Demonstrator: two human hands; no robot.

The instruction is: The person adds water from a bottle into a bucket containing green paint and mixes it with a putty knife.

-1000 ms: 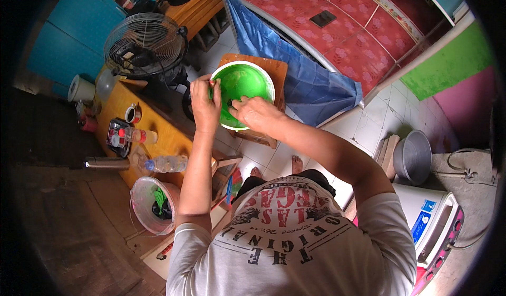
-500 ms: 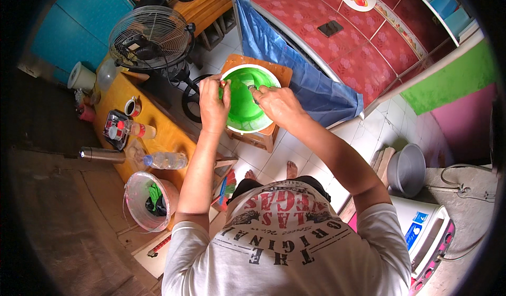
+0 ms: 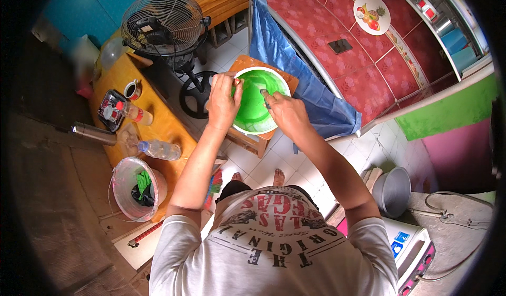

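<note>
A white-rimmed bucket (image 3: pixel 288 84) holding wet green stuff (image 3: pixel 252 103), which looks like paint, stands on a small wooden stool (image 3: pixel 254 147). At the bucket's left rim is my left hand (image 3: pixel 224 102), its fingers curled closed against the edge. My right hand (image 3: pixel 287 115) reaches over the right side of the bucket, closed around a small tool (image 3: pixel 265 95) with a pale tip and a dark handle. The tool's tip is inside the bucket above the green surface; my fingers hide most of its handle, and its exact kind is unclear.
A standing fan (image 3: pixel 162 24) is beyond the bucket to the left. Bottles (image 3: pixel 161 149) and a cup (image 3: pixel 132 90) occupy the yellow table (image 3: pixel 158 118). Another bucket (image 3: pixel 162 188) with dark and green cloth sits lower left. A blue-draped, red-tiled counter (image 3: pixel 316 37) borders the right.
The whole view has shifted, with the bucket and hands appearing slightly farther right. Inside the bucket, the tool in my right hand has changed angle and shows less of its pale part.
</note>
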